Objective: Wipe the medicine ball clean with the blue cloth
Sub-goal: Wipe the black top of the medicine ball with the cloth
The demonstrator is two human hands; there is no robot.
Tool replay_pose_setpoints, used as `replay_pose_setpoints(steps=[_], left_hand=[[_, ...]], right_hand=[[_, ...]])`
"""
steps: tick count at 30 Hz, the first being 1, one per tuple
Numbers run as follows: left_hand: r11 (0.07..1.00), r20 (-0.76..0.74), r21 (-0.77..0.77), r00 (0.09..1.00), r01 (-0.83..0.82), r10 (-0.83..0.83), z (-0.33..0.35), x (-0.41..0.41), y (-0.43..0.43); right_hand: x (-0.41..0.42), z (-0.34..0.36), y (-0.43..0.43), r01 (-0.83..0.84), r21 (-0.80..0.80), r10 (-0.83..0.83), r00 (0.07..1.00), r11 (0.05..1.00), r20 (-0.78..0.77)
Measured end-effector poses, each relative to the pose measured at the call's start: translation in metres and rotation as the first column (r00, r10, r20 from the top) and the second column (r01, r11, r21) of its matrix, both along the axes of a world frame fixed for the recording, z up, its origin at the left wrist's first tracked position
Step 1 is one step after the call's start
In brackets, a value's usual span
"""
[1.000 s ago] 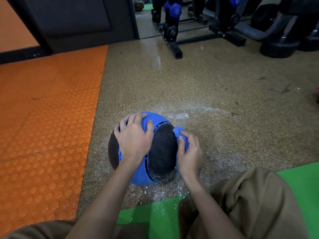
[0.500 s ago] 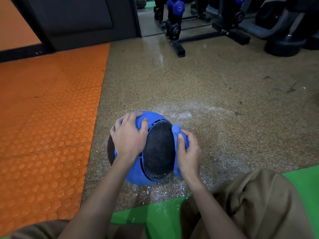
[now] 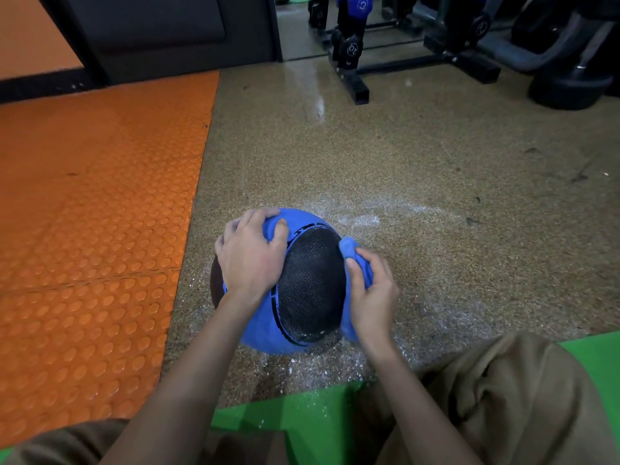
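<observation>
A blue and black medicine ball [image 3: 310, 290] sits on the speckled floor in front of my knees. My left hand [image 3: 250, 256] lies spread over its upper left side, fingers curved onto the blue panel, steadying it. My right hand [image 3: 370, 297] grips the bunched blue cloth [image 3: 350, 248] and presses it against the ball's right side. Most of the cloth is hidden under my fingers, with a wad sticking out near the top.
White powder or grit [image 3: 362, 219] is scattered on the floor around the ball. An orange studded mat [image 3: 87, 236] lies to the left, a green mat [image 3: 295, 421] under me. A dumbbell rack [image 3: 352, 58] and gym machines [image 3: 567, 78] stand at the back.
My right hand with the cloth has shifted slightly along the ball's right side. My left hand has stayed on the upper left, and the view has moved a little closer.
</observation>
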State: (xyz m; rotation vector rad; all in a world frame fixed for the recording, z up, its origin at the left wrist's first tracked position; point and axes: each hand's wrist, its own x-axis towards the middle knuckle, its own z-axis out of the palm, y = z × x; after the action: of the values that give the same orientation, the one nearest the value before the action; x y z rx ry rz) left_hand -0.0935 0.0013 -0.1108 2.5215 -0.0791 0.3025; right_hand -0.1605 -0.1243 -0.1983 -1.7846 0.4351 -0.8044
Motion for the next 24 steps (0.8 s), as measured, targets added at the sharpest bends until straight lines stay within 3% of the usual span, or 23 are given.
replay_pose_setpoints(steps=[2, 8, 18, 24], left_hand=[[1.0, 0.0, 0.012, 1.0, -0.005, 0.005, 0.001, 0.0, -0.001], [0.999, -0.003, 0.036, 1.0, 0.022, -0.021, 0.001, 0.001, -0.005], [0.998, 0.002, 0.066, 1.0, 0.009, -0.009, 0.0, 0.0, -0.012], [0.993, 0.03, 0.114, 0.999, 0.024, -0.028, -0.003, -0.005, -0.022]], right_hand=[[0.002, -0.005, -0.005, 0.027, 0.106, -0.017, 0.996, 0.994, -0.089], [-0.011, 0.012, 0.012, -0.001, -0.118, 0.009, 0.998, 0.993, 0.063], [-0.006, -0.001, 0.005, 0.018, -0.128, -0.015, 0.999, 0.992, 0.03], [-0.004, -0.008, -0.004, 0.066, -0.004, -0.067, 0.998, 0.998, -0.022]])
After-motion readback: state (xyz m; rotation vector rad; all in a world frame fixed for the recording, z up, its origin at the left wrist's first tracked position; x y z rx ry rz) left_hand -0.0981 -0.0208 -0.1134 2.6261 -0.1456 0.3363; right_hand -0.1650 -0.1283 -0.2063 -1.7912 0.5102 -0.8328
